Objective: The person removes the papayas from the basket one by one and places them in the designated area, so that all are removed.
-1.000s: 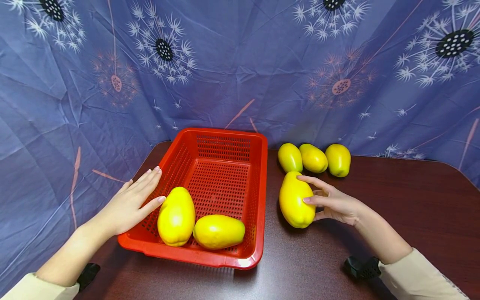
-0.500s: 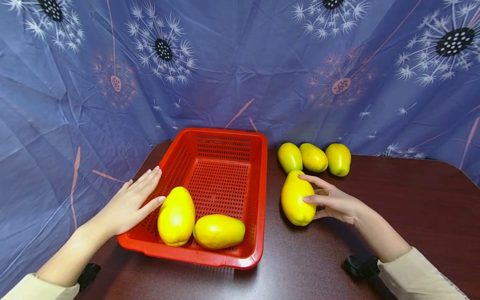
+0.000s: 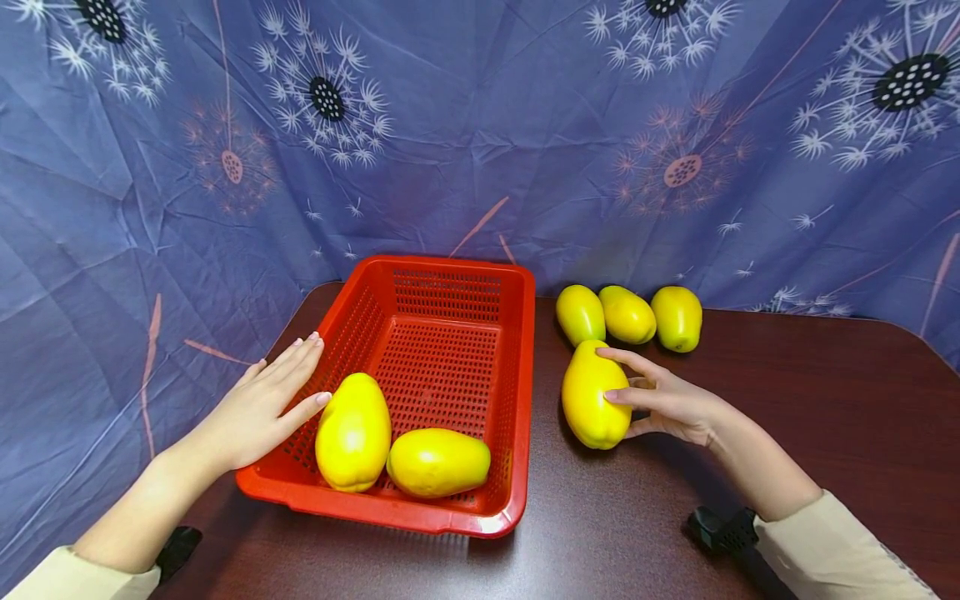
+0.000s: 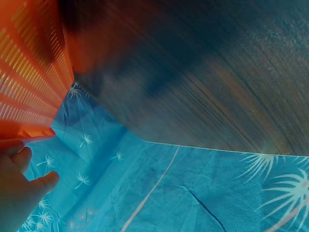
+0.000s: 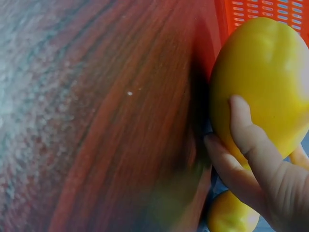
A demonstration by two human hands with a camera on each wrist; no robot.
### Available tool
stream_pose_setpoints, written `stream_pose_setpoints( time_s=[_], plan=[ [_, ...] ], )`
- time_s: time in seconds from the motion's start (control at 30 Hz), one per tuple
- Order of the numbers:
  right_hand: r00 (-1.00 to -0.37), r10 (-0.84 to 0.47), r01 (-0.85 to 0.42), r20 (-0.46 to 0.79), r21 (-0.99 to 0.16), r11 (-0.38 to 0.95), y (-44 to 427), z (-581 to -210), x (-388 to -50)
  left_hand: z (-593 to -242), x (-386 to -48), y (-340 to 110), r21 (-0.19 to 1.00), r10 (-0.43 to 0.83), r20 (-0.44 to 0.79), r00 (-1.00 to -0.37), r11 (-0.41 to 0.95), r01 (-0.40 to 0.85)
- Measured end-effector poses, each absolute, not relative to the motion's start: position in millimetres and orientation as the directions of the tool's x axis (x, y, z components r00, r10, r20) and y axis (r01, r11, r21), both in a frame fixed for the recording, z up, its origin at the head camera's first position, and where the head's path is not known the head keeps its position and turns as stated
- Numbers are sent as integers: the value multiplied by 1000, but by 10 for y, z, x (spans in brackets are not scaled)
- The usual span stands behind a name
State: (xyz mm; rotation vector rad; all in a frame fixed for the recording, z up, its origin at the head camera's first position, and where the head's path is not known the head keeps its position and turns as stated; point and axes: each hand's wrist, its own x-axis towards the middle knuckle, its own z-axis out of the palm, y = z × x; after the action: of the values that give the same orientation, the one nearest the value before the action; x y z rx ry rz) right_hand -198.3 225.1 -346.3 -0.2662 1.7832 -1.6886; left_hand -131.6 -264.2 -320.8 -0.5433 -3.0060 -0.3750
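Head camera sits high at the near side, facing far and down over the red basket (image 3: pixel 442 354), the table (image 3: pixel 810 400) and the patterned cloth (image 3: pixel 480 125). Left wrist camera looks from close beside the basket's left side, its picture inverted, table above cloth. Right wrist camera faces left, very near the held yellow fruit (image 5: pixel 263 72), shared with the head view; all three views share the basket.

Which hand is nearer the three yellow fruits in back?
Right hand: just in front of the three fruits, gripping a larger fruit. Left hand: across the basket, at its left side.
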Motion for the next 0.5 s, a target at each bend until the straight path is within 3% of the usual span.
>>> stream_pose_setpoints(
  time_s=[0.5],
  plan=[
    [-770, -546, 275, -330, -944, 182, 2222, -3412, -1985, -3192, -1310, -2636, 227, 339, 104, -935, 907, 354]
  ],
)
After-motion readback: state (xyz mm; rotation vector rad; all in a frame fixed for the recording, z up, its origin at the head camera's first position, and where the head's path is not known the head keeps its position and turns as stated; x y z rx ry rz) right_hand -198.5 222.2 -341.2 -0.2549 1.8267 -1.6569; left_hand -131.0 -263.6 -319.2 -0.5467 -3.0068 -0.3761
